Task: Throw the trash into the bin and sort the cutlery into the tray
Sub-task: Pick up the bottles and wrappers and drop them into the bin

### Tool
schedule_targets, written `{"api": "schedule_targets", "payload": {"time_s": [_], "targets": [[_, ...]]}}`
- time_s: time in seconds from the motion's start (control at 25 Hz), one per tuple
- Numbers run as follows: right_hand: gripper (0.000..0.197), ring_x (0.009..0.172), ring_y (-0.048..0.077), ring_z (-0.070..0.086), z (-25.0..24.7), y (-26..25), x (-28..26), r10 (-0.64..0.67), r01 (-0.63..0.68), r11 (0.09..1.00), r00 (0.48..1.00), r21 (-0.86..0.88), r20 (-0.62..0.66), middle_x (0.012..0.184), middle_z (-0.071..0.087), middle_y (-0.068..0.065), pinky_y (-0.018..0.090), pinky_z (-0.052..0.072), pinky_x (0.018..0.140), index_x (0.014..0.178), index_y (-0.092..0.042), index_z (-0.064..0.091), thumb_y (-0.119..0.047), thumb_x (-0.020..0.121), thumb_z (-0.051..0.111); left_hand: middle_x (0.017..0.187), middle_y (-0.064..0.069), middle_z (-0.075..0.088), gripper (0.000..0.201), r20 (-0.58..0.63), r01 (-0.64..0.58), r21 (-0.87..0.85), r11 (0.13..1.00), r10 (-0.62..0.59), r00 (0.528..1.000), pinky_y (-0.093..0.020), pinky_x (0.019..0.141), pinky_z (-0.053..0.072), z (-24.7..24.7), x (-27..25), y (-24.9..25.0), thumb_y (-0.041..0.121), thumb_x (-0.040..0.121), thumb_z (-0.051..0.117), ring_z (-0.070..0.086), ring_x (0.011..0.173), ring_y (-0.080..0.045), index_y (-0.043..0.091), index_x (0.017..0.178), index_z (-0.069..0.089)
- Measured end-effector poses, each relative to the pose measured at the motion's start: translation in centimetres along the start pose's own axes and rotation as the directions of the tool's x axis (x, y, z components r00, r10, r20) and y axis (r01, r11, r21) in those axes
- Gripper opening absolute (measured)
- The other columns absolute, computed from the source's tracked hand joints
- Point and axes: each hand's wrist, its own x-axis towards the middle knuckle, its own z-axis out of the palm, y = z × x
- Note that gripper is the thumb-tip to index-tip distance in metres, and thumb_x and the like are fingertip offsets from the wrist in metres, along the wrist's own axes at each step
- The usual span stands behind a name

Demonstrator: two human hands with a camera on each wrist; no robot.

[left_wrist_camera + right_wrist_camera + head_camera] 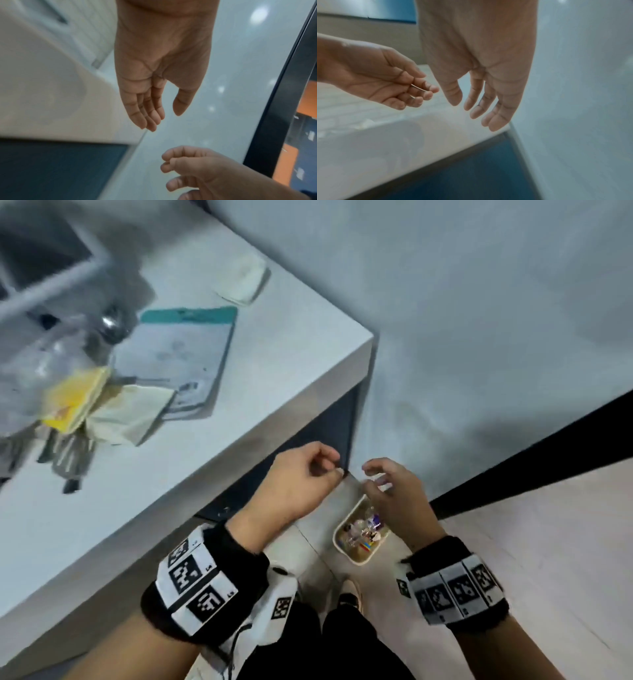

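Observation:
Both my hands hover over a small beige bin (359,561) on the floor beside the table's corner; it holds colourful wrappers. My left hand (334,465) hangs with loosely curled fingers and grips nothing I can make out. My right hand (373,474) is relaxed and empty, directly above the bin. In the right wrist view my right hand (471,111) has its fingers hanging straight, and a thin pale glint shows between the fingers of my left hand (426,88). On the table lie a yellow packet (73,402), a crumpled napkin (133,412) and dark-handled forks (68,457).
A white-rimmed divided tray (85,268) sits blurred at the table's far left. A teal-edged board (185,354), a shiny spoon (111,325), clear plastic (44,361) and a folded napkin (246,282) lie on the white table (291,364). A dark baseboard (513,474) runs to the right.

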Motion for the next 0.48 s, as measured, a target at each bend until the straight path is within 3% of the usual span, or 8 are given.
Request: {"api": "schedule_targets", "payload": {"time_s": [0.12, 0.2, 0.28, 0.4, 0.48], "targets": [[0.019, 0.077, 0.014, 0.055, -1.7, -6.8, 1.0, -0.175, 0.175, 0.985, 0.981, 0.004, 0.084, 0.093, 0.062, 0.000, 0.021, 0.044, 0.072, 0.102, -0.014, 0.066, -0.010, 0.084, 0.061, 0.080, 0.013, 0.058, 0.014, -0.234, -0.022, -0.002, 1.000, 0.021, 0.972, -0.002, 0.058, 0.039, -6.0, -3.0, 2.9, 0.019, 0.084, 0.063, 0.054, 0.068, 0.000, 0.024, 0.097, 0.063], [0.019, 0.079, 0.014, 0.056, -2.0, -10.8, 2.2, -0.258, 0.261, 0.965, 0.956, -0.006, 0.138, 0.094, 0.063, 0.000, 0.021, 0.043, 0.074, 0.104, -0.013, 0.065, -0.012, 0.085, 0.060, 0.085, 0.011, 0.060, 0.016, -0.388, -0.024, 0.006, 1.000, 0.025, 0.921, -0.002, 0.058, 0.039, -9.5, -4.7, 3.4, 0.021, 0.084, 0.063, 0.056, 0.067, 0.002, 0.023, 0.100, 0.064], [0.020, 0.078, 0.013, 0.055, -1.4, -13.8, 3.5, -0.302, 0.307, 0.952, 0.937, 0.004, 0.175, 0.095, 0.061, -0.001, 0.021, 0.041, 0.076, 0.104, -0.013, 0.064, -0.010, 0.085, 0.058, 0.095, 0.005, 0.064, 0.021, -0.503, 0.004, 0.024, 1.000, 0.008, 0.864, -0.011, 0.061, 0.042, -12.3, -5.9, 3.0, 0.022, 0.086, 0.062, 0.060, 0.071, -0.004, 0.019, 0.106, 0.065], [0.020, 0.069, 0.012, 0.052, 0.9, -17.3, 5.5, -0.324, 0.331, 0.944, 0.921, 0.001, 0.215, 0.097, 0.058, -0.002, 0.021, 0.039, 0.074, 0.105, -0.011, 0.063, -0.012, 0.086, 0.058, 0.116, -0.004, 0.063, 0.030, -0.604, 0.125, 0.121, 0.985, -0.027, 0.796, -0.023, 0.076, 0.042, -15.2, -6.4, 1.0, 0.022, 0.086, 0.061, 0.061, 0.096, -0.019, 0.013, 0.115, 0.063], [0.025, 0.080, 0.016, 0.053, 3.1, -19.4, 6.6, -0.318, 0.336, 0.941, 0.915, -0.031, 0.250, 0.102, 0.060, 0.004, 0.020, 0.037, 0.077, 0.110, -0.007, 0.061, -0.014, 0.087, 0.058, 0.126, -0.008, 0.057, 0.034, -0.654, 0.216, 0.201, 0.955, -0.034, 0.756, -0.028, 0.088, 0.041, -17.0, -6.4, -1.0, 0.021, 0.084, 0.061, 0.056, 0.112, -0.025, 0.013, 0.118, 0.061]]}}
